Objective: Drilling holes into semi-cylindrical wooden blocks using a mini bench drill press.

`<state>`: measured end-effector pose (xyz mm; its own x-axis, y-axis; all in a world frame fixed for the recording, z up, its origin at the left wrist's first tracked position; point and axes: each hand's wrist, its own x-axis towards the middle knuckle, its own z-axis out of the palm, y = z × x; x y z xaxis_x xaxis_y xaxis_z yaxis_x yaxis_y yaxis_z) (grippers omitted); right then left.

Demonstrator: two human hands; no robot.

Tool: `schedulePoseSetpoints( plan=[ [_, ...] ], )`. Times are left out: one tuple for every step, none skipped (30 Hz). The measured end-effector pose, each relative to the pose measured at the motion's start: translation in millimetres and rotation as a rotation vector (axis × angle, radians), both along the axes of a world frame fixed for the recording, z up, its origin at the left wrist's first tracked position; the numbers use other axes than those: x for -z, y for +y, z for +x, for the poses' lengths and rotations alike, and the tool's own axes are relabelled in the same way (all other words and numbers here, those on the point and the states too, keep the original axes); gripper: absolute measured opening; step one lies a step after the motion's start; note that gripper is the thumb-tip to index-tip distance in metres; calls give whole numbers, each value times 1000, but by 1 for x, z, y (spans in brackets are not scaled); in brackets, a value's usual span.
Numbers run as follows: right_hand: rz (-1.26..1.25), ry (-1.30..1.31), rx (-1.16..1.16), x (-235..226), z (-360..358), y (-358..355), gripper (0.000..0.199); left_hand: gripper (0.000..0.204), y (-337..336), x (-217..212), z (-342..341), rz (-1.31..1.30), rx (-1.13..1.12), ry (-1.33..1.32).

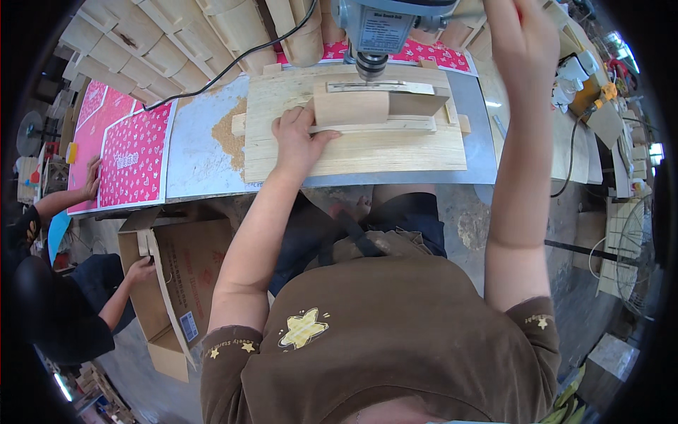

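Note:
A bench drill press (381, 32) stands at the far side of the table, its chuck (371, 65) just above a pale wooden box-like piece (351, 109). That piece rests against wooden strips (395, 127) on a flat board (353, 154). My left hand (295, 138) grips the left end of the piece, with the thumb along the near strip. My right hand (526, 35) is raised at the upper right, closed around the drill press lever (470, 14); its grip end is mostly hidden. Whether the bit touches the wood I cannot tell.
Stacked wooden pieces (169, 39) line the back left, with a black cable (261, 48) in front. Sawdust (229, 131) lies left of the board. At the left, another person's hand (140, 270) is at a cardboard box (191, 283). A fan (635, 247) stands right.

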<state>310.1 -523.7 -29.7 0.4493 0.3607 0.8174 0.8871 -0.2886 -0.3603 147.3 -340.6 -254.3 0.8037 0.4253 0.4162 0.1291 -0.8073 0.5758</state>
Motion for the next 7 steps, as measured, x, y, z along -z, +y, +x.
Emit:
schedulePoseSetpoints(
  plan=[
    [20,-41,-25,-18,11,20,30,68,-8,5,10,26,5,-5],
    [-48,117,-1,-30,30,33,32,67,-13,8,18,52,4,-14],
    [-116,273,45,-38,48,35,35,67,-21,4,27,51,34,-23],
    [-115,271,36,-38,51,41,35,67,-26,1,23,31,10,-10],
    [-118,205,-1,-36,52,44,38,67,-27,-1,21,10,-13,2],
    [-123,140,-36,-34,52,46,40,68,-26,-1,21,-9,-6,25],
    [-110,76,3,-31,48,35,39,69,-23,0,22,-28,2,48]
  ],
)
